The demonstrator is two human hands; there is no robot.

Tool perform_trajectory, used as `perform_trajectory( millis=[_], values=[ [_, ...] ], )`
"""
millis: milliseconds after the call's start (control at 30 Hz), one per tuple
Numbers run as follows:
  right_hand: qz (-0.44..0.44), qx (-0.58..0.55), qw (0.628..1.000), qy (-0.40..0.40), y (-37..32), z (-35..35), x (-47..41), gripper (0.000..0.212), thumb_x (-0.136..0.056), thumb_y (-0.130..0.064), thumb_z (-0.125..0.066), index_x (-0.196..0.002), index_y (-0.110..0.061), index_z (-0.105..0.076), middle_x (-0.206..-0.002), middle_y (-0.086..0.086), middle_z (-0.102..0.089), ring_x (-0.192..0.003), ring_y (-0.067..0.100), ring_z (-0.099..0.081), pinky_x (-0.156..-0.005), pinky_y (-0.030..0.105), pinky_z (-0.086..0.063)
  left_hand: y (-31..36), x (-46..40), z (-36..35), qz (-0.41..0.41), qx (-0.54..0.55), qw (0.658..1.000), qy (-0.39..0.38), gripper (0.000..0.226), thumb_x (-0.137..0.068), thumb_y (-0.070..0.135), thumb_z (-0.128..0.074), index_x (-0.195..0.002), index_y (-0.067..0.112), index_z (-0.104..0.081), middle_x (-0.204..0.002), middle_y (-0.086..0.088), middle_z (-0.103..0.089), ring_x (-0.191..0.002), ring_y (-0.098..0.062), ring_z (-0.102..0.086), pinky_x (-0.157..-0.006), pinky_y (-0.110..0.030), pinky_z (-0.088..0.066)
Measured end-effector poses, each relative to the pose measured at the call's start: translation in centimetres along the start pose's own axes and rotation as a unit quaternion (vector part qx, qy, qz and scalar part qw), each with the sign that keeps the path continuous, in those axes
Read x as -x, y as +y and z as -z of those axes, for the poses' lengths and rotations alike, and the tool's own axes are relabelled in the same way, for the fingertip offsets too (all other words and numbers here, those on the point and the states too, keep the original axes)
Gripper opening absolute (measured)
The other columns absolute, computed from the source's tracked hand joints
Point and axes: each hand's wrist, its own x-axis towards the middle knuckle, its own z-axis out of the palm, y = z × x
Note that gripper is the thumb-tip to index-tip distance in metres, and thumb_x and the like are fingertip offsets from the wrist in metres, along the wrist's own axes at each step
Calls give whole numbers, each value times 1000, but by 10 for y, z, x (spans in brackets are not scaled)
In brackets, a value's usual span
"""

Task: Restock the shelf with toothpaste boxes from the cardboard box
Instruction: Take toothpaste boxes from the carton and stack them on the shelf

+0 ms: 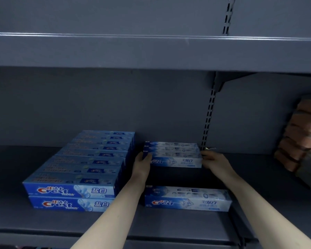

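Lying flat toward the rear of the grey shelf point(169, 223): a small row of pale toothpaste boxes point(174, 155), long sides facing forward, front box showing the Crest logo. Sitting nearer the front edge, apart from that row: one more pale box point(187, 199), same orientation. Occupying the shelf area to the left: a two-layer block of darker blue boxes point(83, 168), running from near the front to the back panel, just beside the pale row.

Gripping the left end of the pale row: left hand point(144, 159), thumb curling over the front box's end, fingers hidden behind the boxes. Pressing against the right end of the same row: right hand point(214, 159), fingers curling around the end; blur preventing a finer reading of finger placement. Reaching in from the lower frame edge: both bare forearms, passing either side of the single front box.

Overhanging the scene: a second grey shelf point(151, 51) on a bracket fixed to a slotted upright point(207, 121). Stacking at the far right, well apart: blurred brown packs point(298, 133), contents unreadable.
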Motion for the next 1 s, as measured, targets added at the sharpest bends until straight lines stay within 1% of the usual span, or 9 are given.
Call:
perform_trajectory(
  millis=[133, 200, 300, 367, 467, 567, 667, 800, 1000],
  values=[
    [-14, -68, 998, -15, -1, 4, 15, 33, -92, -14, -55, -125, -15, -53, -111, 8, -60, -100, 22, -58, -100, 40, -45, -2, 14, 2, -20, -19, 1000, 7, 61, -97, 33, -47, -148, 17, -19, -151, -6, -29, -135, -25, -31, -107, -32, -26],
    [-19, -105, 994, 8, -2, 9, 33, 21, -94, -15, -52, -115, -14, -56, -104, 7, -60, -92, 20, -57, -94, 35, -46, -3, 26, 7, -35, -43, 998, 9, 56, -97, 34, -45, -146, 16, -26, -147, -5, -35, -132, -23, -35, -100, -28, -29],
    [-27, -111, 993, 36, 4, 18, 62, 14, -95, -18, -51, -102, -12, -61, -90, 5, -63, -82, 17, -58, -81, 31, -44, -8, 44, 17, -53, -66, 996, 2, 49, -97, 35, -45, -140, 15, -39, -138, -2, -46, -122, -20, -45, -99, -28, -35],
    [-21, -81, 995, 63, 11, 19, 79, 16, -94, -20, -51, -98, -12, -64, -93, 8, -66, -87, 19, -59, -79, 30, -40, -12, 58, 22, -65, -76, 995, -7, 44, -96, 33, -46, -136, 14, -44, -128, 1, -52, -112, -16, -48, -91, -27, -35],
    [-8, -49, 993, 109, 21, 13, 106, 20, -94, -22, -52, -107, -14, -65, -103, 1, -63, -100, 17, -55, -83, 29, -36, -22, 74, 26, -86, -106, 991, -15, 46, -95, 31, -48, -138, 15, -43, -135, 0, -48, -119, -17, -46, -91, -25, -32],
    [39, 0, 987, 158, 29, 1, 129, 21, -90, -17, -57, -109, -24, -66, -105, -1, -62, -99, 14, -54, -83, 27, -35, -38, 90, 30, -154, -185, 970, 3, 41, -94, 25, -51, -134, 19, -48, -133, 1, -49, -115, -11, -46, -89, -19, -29],
    [67, 48, 983, 165, 31, -12, 145, 28, -88, -13, -60, -110, -30, -67, -107, -1, -56, -96, 17, -56, -79, 27, -36, -57, 106, 34, -255, -293, 921, 24, 38, -92, 18, -54, -129, 20, -54, -136, 2, -46, -124, -13, -44, -94, -14, -29],
    [67, 84, 980, 167, 30, -22, 153, 32, -91, -13, -57, -116, -32, -64, -120, 1, -50, -101, 20, -54, -78, 25, -33, -72, 119, 37, -272, -374, 886, 13, 52, -93, 22, -50, -142, 29, -34, -153, 11, -19, -137, -10, -26, -106, -19, -24],
    [73, 135, 974, 164, 27, -22, 153, 35, -91, -12, -56, -120, -29, -61, -124, 5, -51, -99, 28, -58, -74, 26, -34, -70, 122, 37, -263, -410, 873, 10, 58, -93, 23, -48, -145, 32, -24, -154, 4, -16, -136, -17, -28, -104, -25, -29]
  ],
)
